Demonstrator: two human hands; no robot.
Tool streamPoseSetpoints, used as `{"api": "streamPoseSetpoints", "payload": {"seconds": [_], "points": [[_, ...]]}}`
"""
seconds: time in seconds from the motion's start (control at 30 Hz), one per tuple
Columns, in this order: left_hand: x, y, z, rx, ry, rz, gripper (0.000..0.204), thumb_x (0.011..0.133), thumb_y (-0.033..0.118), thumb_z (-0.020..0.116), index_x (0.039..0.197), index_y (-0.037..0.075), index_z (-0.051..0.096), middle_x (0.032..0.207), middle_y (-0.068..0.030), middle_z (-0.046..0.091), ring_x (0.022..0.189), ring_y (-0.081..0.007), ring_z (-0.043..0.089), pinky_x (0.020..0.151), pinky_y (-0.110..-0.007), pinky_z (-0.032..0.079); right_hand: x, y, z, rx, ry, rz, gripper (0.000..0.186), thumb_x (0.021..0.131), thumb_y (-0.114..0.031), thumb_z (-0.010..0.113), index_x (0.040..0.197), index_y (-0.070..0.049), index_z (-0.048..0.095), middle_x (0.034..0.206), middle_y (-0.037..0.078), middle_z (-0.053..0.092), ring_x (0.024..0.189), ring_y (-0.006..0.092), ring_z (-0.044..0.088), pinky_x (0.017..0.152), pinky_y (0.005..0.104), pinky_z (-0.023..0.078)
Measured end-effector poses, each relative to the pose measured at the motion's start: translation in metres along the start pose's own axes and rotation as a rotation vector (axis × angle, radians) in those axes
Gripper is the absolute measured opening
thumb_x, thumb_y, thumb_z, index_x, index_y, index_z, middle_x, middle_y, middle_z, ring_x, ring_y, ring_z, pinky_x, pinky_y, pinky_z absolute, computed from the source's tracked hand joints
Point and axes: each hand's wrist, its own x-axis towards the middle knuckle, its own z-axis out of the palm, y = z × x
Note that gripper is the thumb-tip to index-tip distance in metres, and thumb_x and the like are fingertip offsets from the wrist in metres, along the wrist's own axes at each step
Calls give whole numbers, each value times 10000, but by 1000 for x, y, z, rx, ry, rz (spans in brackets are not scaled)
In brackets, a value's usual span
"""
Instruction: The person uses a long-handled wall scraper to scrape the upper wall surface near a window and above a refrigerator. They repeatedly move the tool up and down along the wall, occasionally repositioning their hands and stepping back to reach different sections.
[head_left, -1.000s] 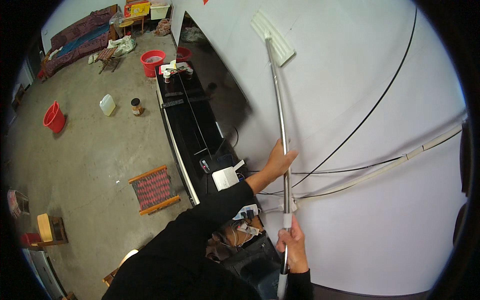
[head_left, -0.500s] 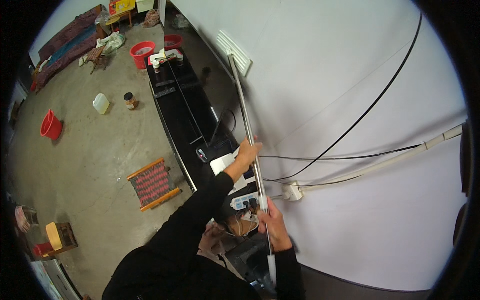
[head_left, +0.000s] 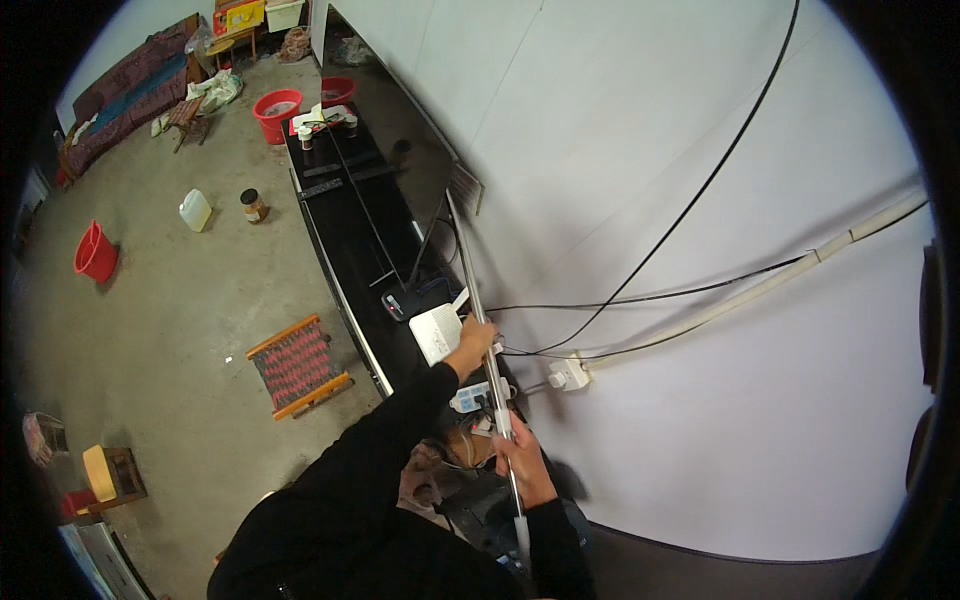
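Both my hands grip the metal pole of a flat mop [head_left: 464, 252], which slants up and away from me along the white wall. Its flat rectangular head [head_left: 467, 188] is at the wall by the television's lower corner. My left hand [head_left: 474, 345] is closed round the upper part of the pole, beside a white router-like box [head_left: 435, 332]. Lower down, my right hand [head_left: 525, 465] wraps the pole near a white sleeve. A white power strip [head_left: 480, 396] with plugs lies just left of the pole, between my hands.
A black television [head_left: 385, 120] stands on a long black cabinet [head_left: 345, 225]. Black cables [head_left: 700, 192] and a pale conduit [head_left: 770, 286] run along the wall to a white socket [head_left: 570, 374]. A woven stool [head_left: 300, 368], red bucket [head_left: 97, 252], jug [head_left: 195, 211] and jar [head_left: 253, 206] stand on the floor.
The mop head has come down the wall toward me, to beside the television's corner. Both hands moved with the pole, the left one lower and slightly leftward. My view has shifted slightly.
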Motion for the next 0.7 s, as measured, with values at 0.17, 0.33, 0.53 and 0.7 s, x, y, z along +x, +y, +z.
{"api": "streamPoseSetpoints", "payload": {"seconds": [0.17,0.33,0.53,0.7], "points": [[-103,-26,39,-2,-113,28,292,806,151,647,1003,16,480,789,-110,557,610,-220,581,527,-354,501,-110,2,-16,-155,154,13,609,894,-19,530,1470,-52,336,648,-42,429,463,55,392,425,212,348],[-188,29,70,23,-311,210,504,824,232,697,1197,-4,454,985,-152,576,833,-237,610,728,-356,518,-179,-9,-23,-325,328,-42,635,901,-96,579,1482,-62,325,737,-41,463,588,33,412,500,210,352],[-157,73,88,-45,-286,371,404,848,161,645,1171,24,444,723,-72,533,484,-161,541,447,-320,459,-125,-9,-49,-243,290,-170,656,923,-116,569,1500,-31,270,699,-45,453,524,24,391,448,187,330],[-94,36,52,40,-173,251,388,848,139,636,1161,20,440,716,-54,510,466,-156,530,411,-309,442,-71,15,-40,-190,200,-124,633,947,-214,601,1489,-48,317,762,-61,415,591,32,348,497,202,302]]}}
